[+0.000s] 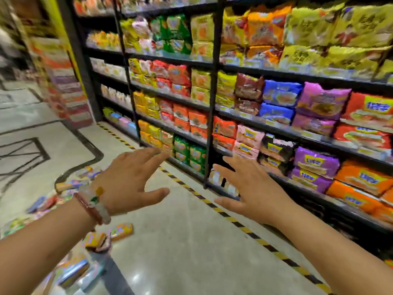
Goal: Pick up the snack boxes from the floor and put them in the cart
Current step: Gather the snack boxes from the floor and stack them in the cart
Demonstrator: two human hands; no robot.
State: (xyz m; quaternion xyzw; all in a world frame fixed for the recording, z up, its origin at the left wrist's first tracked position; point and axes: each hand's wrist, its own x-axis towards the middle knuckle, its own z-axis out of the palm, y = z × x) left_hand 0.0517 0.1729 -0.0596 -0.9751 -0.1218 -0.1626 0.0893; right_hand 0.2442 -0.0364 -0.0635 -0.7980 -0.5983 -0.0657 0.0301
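Several colourful snack boxes [122, 230] lie scattered on the pale tiled floor at the lower left, partly hidden behind my left forearm. More of them [70, 185] lie further back on the left. My left hand [129, 179], with bead bracelets at the wrist, is stretched out above the floor with fingers spread and nothing in it. My right hand [253, 192] is held out beside it, also spread and empty. No cart can be made out; the bottom left corner is blurred.
A tall black shelf unit [212, 107] packed with noodle packets runs along the right side. Yellow-and-black hazard tape [223, 213] marks the floor along its base. A stack of cartons [63, 86] stands at the left end of the shelves.
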